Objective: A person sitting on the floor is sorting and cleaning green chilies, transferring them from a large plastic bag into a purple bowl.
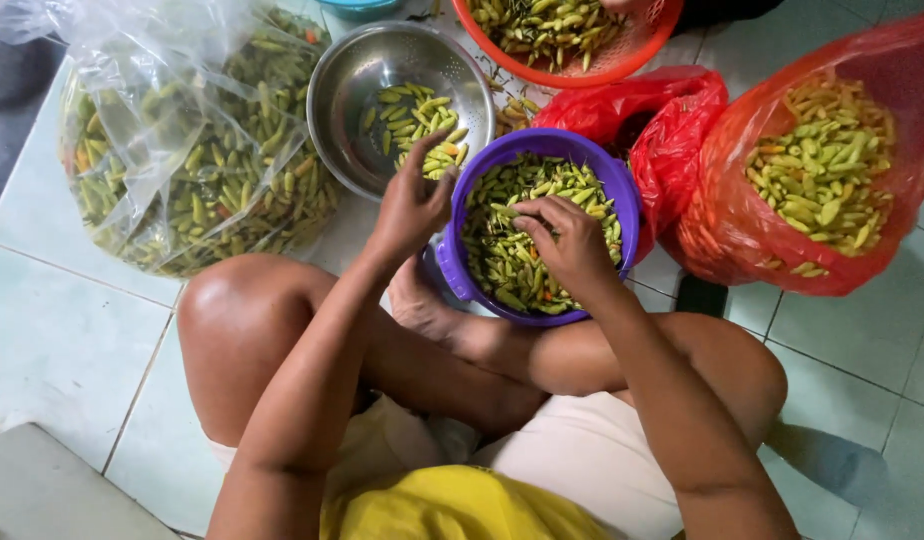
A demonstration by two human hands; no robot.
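The right hand rests curled in the purple bowl of green chillies, fingers pinched on one. The left hand hovers over the steel bowl just beside it, fingers loosely bent; whether it holds anything cannot be told. Both bowls sit on the tiled floor

Left hand loosely curled, right hand fingers bent downward.
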